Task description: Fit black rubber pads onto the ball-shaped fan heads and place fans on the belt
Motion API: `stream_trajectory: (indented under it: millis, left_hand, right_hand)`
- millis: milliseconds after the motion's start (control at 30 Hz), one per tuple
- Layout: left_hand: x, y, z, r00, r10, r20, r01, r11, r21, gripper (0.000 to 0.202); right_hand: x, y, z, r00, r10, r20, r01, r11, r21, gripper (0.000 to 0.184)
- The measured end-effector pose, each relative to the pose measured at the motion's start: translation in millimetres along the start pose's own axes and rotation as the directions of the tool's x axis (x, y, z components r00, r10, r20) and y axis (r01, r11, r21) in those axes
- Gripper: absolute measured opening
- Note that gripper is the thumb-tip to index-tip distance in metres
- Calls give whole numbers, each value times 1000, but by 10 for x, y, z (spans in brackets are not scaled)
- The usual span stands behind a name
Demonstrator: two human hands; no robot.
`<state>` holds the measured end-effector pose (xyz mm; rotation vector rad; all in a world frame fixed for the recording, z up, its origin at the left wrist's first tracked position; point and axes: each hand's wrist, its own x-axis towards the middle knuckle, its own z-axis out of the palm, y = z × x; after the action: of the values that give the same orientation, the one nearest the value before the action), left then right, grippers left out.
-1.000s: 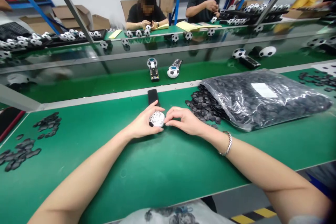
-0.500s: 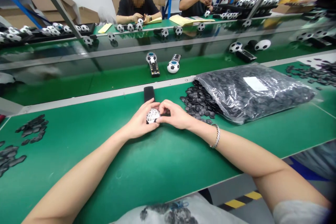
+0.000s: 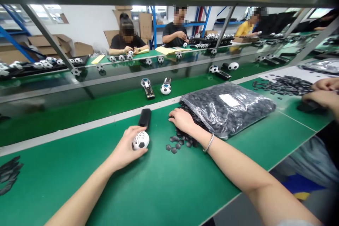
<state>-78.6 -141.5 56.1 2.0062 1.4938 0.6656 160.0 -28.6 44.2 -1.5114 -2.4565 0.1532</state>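
The green table mat (image 3: 159, 187) fills the lower part of the frame, and both bare forearms of the person reach across it. A little left of the centre, the left hand (image 3: 126, 150) is closed around a white plastic ball with black patches (image 3: 141, 140). The fingers curl over its top and the thumb comes from below, so the ball sits in the hand, low over the mat.

Just beyond the ball lies a black oblong handle (image 3: 145, 117); whether the two are joined, I cannot tell. At the centre, the right hand (image 3: 182, 122), with a silver chain bracelet (image 3: 209, 143) on its wrist, rests palm down on a heap of small flat black pieces (image 3: 182, 140). Its fingers are bent into the heap, and I cannot tell if they grip a piece.

The heap spills from a clear plastic bag (image 3: 233, 109), full of the same pieces, to the right of centre. At the right edge, another worker's hands (image 3: 321, 93) are near a second scatter of black pieces (image 3: 283, 85).

Farther back, on the shiny green conveyor belt (image 3: 66, 114), two black-handled ball gadgets (image 3: 166, 88) lie side by side. In the upper part of the frame, three seated people (image 3: 174, 33) work at the far table among many more such balls.
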Motion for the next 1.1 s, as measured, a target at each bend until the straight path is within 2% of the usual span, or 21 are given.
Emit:
stream_trajectory:
  millis: [100, 233, 300, 367, 500, 633, 700, 867, 1000, 1100]
  left_hand:
    - [15, -4, -61, 998, 30, 48, -28, 999, -45, 54]
    - [24, -2, 4, 997, -24, -71, 25, 1000, 12, 52]
    - [27, -7, 27, 996, -26, -86, 25, 1000, -16, 48]
    - [28, -19, 18, 997, -27, -67, 23, 998, -60, 48]
    - [23, -49, -25, 999, 20, -30, -23, 995, -98, 50]
    - [29, -63, -24, 999, 48, -23, -50, 993, -103, 52]
    - [32, -65, -16, 998, 60, -21, -62, 993, -102, 52]
    - [27, -83, -20, 994, 106, 14, -104, 987, -127, 51]
    - [25, -97, -31, 992, 123, 38, -117, 984, -138, 53]
    - [25, -97, -29, 993, 115, 37, -110, 986, -124, 54]
  right_hand:
    - [34, 9, 18, 1000, -2, -5, 2, 999, 38, 7]
    - [8, 4, -69, 999, -34, -28, 37, 994, 99, 10]
    - [-30, -28, -118, 998, -54, -31, 57, 989, 138, 9]
    - [-76, -86, -149, 996, -79, -41, 87, 963, 257, 8]
    - [-193, -254, -159, 981, -187, -50, 182, 798, 575, 14]
    - [-310, -415, -147, 963, -256, 82, 106, 643, 758, 11]
    - [-346, -476, -137, 955, -275, 112, 88, 623, 778, 17]
    - [-374, -558, -111, 954, -296, 38, 199, 725, 660, 15]
    - [-393, -606, -92, 926, -350, -143, 354, 673, 649, 11]
    - [-398, -653, -47, 919, -371, -131, 351, 623, 699, 10]
